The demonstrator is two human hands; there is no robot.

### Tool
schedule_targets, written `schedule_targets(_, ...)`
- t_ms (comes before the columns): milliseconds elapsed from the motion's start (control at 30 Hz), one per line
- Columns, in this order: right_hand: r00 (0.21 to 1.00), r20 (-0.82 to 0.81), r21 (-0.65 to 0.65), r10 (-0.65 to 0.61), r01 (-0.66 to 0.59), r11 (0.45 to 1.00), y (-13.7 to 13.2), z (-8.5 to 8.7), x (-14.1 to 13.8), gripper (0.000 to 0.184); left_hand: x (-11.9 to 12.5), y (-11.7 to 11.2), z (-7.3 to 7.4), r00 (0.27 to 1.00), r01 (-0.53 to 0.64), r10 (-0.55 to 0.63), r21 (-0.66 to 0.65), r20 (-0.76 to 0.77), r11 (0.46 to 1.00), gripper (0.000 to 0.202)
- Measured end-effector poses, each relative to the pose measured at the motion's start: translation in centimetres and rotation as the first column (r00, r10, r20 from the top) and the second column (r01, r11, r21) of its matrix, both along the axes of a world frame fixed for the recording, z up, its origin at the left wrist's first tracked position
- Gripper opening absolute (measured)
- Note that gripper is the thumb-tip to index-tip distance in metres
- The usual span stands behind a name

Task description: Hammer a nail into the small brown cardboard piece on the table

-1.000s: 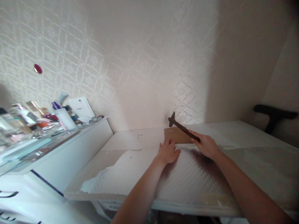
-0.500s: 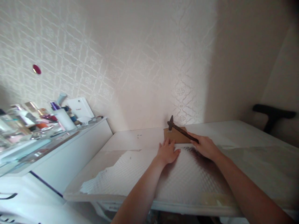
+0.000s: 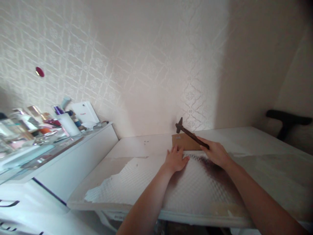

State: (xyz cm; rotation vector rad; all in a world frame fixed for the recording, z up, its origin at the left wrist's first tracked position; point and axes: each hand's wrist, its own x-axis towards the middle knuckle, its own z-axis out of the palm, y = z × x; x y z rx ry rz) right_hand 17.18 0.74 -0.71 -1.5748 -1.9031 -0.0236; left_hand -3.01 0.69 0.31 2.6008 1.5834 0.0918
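My right hand (image 3: 215, 152) is closed around the handle of a dark hammer (image 3: 189, 133). The hammer's head hangs above a flat brown piece of cardboard (image 3: 187, 143), apart from it. A small pale mark shows on the cardboard near its far left corner. My left hand (image 3: 175, 159) lies flat with its fingers spread, the fingertips on the near left edge of the cardboard. Under both forearms a white textured sheet (image 3: 144, 178) with a ragged left edge covers part of the white table (image 3: 137, 143).
On the left, a white cabinet (image 3: 83, 166) carries many bottles and cosmetics, among them a white bottle with a purple top (image 3: 69, 124) and a white box (image 3: 85, 112). A patterned wall (image 3: 156, 81) rises behind the table. A black armrest-like shape (image 3: 288, 119) stands at the right.
The hammer's head has risen slightly off the cardboard, lifted by my right hand. My left hand stays in place. The whole view has shifted a little.
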Motion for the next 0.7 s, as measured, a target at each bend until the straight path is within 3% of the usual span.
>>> schedule_targets(700, 0.999, 0.038, -0.051, -0.005, 0.007, 0.999, -0.12, 0.33, 0.1, 0.046, 0.06, -0.05, 0.07, 1.0, 0.006, -0.006, -0.009, 0.005, 1.0, 0.064)
